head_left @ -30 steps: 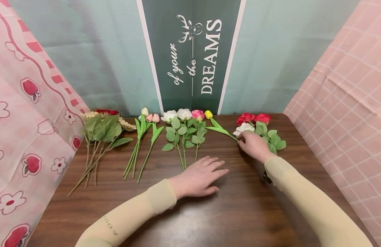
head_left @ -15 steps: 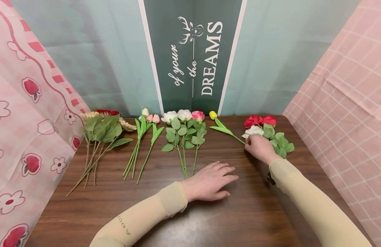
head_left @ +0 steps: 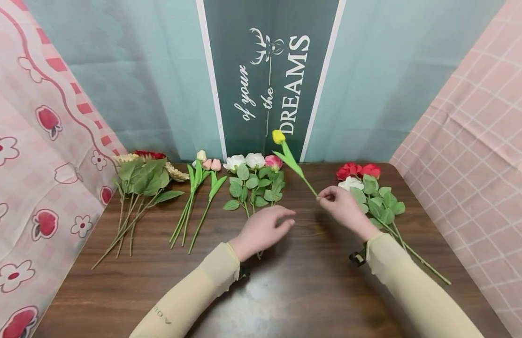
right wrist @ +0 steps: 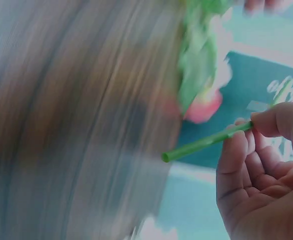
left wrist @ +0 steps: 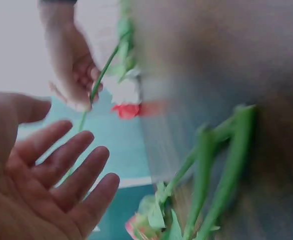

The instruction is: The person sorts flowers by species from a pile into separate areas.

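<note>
My right hand point(head_left: 343, 206) pinches the green stem of a yellow tulip point(head_left: 279, 137) between thumb and fingertips. The tulip tilts up to the left, its head standing against the backdrop. In the right wrist view the cut end of the stem point(right wrist: 206, 143) pokes out past the thumb. My left hand point(head_left: 263, 230) is over the lower stems of two white roses and a pink rose point(head_left: 273, 163), holding nothing. Its fingers are spread and relaxed in the left wrist view, where the rose stems point(left wrist: 231, 165) appear beside it.
At the right of the wooden table point(head_left: 295, 291) lie red roses point(head_left: 349, 171) and a white rose point(head_left: 351, 183). Pale and pink tulips point(head_left: 216, 165) lie left of centre. Farther left is a leafy bunch point(head_left: 142, 176) with cream and red flowers. Printed cloths surround the table.
My right hand has lifted the yellow tulip off the table, raising its head and shifting slightly left. My left hand has drawn back left and turned, its fingers closer together in the head view.
</note>
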